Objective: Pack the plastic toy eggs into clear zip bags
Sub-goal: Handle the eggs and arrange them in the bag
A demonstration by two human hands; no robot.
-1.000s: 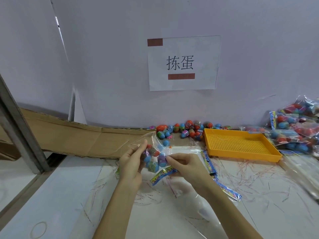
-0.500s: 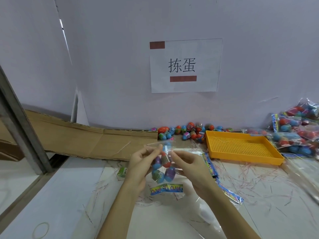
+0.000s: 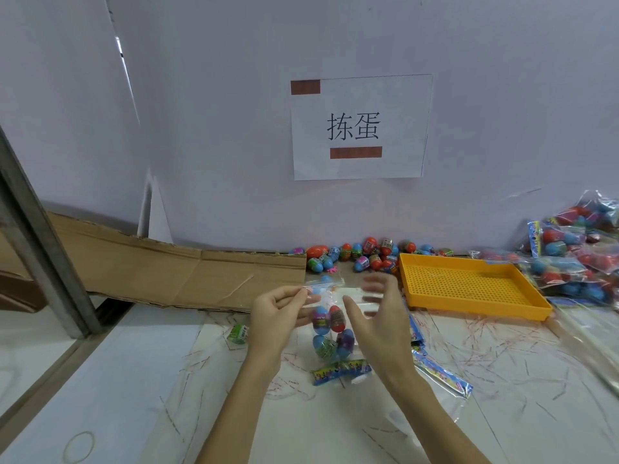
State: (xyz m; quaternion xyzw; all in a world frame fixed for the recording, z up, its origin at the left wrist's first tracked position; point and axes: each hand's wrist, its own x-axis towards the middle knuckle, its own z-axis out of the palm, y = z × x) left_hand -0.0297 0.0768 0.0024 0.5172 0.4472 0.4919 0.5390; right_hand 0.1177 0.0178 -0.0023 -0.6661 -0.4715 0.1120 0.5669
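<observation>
A clear zip bag (image 3: 330,333) hangs upright above the table, holding several toy eggs in blue, red and purple, with a printed header card at its bottom. My left hand (image 3: 278,316) pinches the bag's top left corner. My right hand (image 3: 371,316) is just right of the bag, fingers spread and blurred, holding nothing. A heap of loose toy eggs (image 3: 361,254) lies against the wall behind the bag.
An orange perforated tray (image 3: 469,286) sits right of my hands. Filled bags of eggs (image 3: 576,256) pile up at the far right. Empty bags with printed headers (image 3: 442,376) and thin plastic strips litter the table. Flattened cardboard (image 3: 167,272) lies to the left.
The bag swung from tilted to hanging upright. My right hand let go of the bag's top and spread its fingers; my left hand still holds the corner.
</observation>
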